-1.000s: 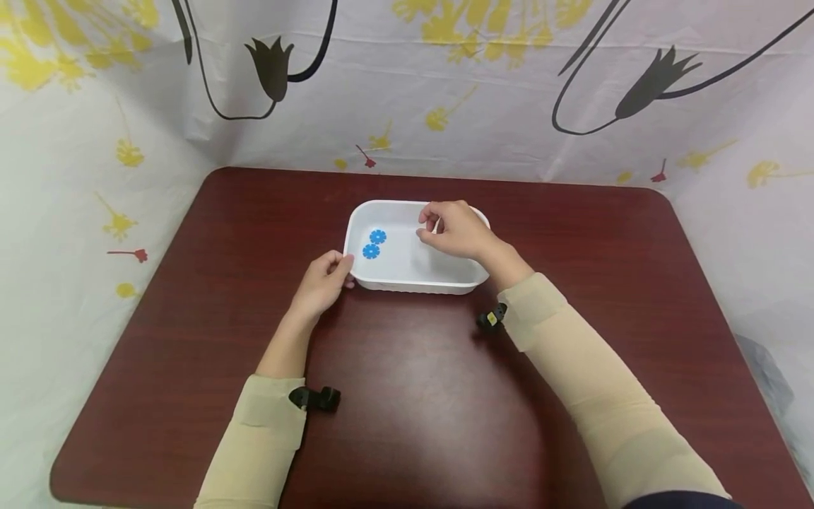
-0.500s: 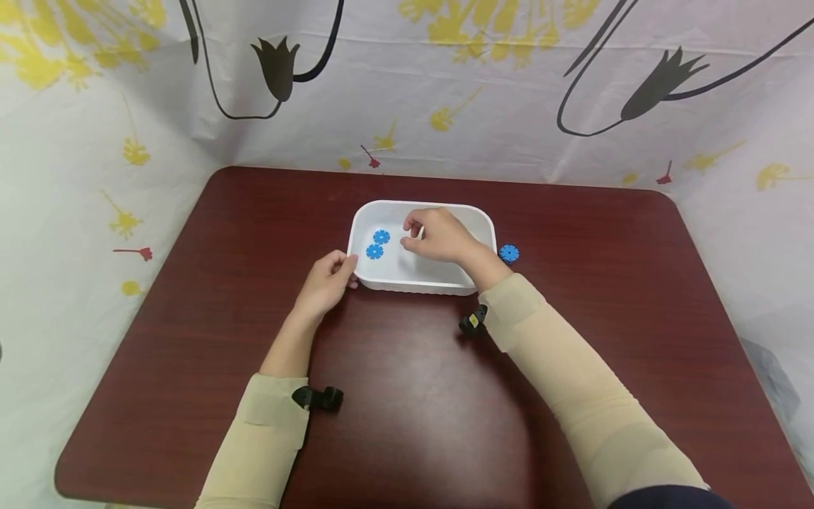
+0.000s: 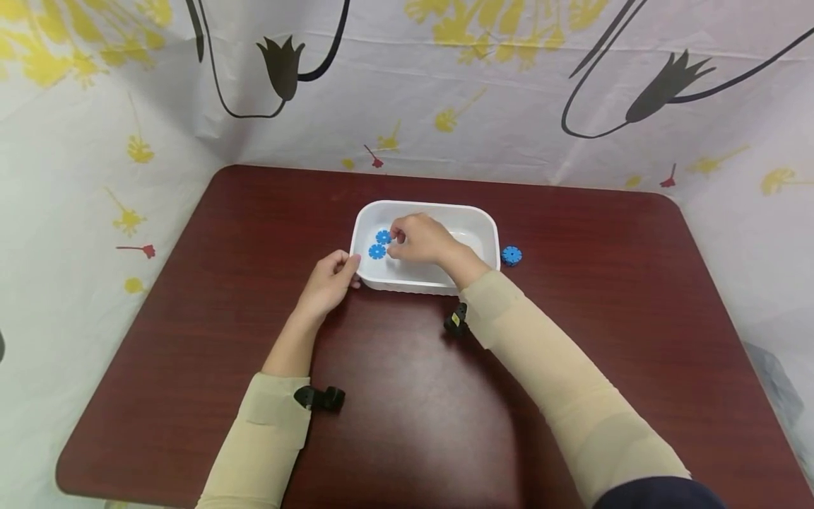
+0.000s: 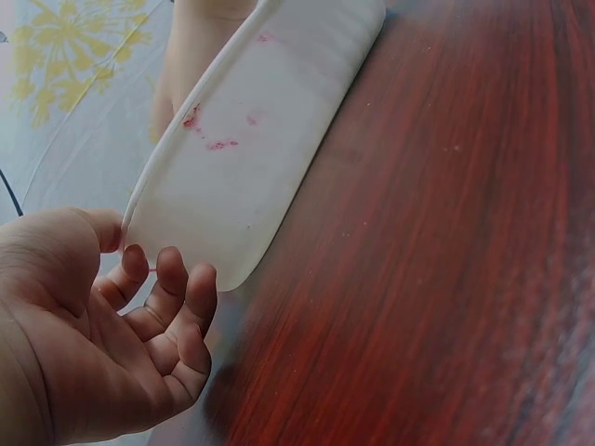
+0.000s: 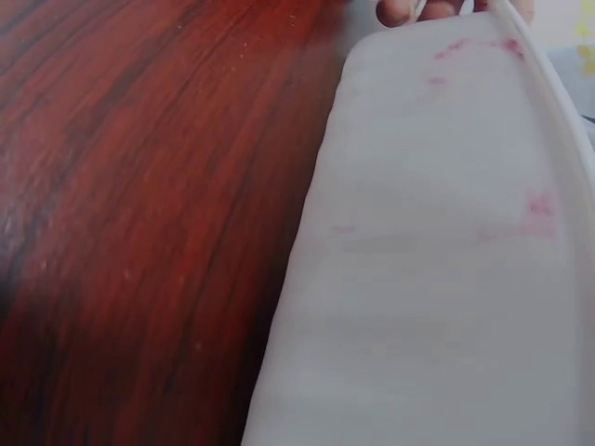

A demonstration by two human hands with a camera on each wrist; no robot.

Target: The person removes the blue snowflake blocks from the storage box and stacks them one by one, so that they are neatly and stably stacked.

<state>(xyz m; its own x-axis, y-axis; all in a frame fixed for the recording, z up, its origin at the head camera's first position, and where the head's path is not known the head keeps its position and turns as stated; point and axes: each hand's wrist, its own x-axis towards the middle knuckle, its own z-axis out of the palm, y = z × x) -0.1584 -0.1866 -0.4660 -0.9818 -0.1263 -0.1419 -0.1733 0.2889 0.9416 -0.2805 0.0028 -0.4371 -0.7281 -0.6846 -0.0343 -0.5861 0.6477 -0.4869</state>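
A white plastic tray [image 3: 410, 283] stands on the table, with two blue notched discs [image 3: 377, 251] lying side by side in its left end. My left hand [image 3: 327, 283] grips the tray's left front corner, thumb at the rim. In the left wrist view, its curled fingers [image 4: 167, 288] lie against the tray's outer wall. Over the inside of the tray is my right hand [image 3: 422, 240], thumb and bent fingers a little apart, their tips right at the farther disc. The right wrist view shows mainly the tray's outer side wall [image 5: 437, 279]; the right hand's fingers are hidden there.
A small stack of blue notched discs [image 3: 511, 255] sits just outside the tray's right end. The dark red table [image 3: 394, 396] has rounded corners, and a patterned white sheet [image 3: 407, 106] hangs behind it. Pink stains mark the tray's outer wall.
My right hand has moved left across the tray towards the two discs, uncovering the disc stack at the right. The left hand keeps its grip on the corner.
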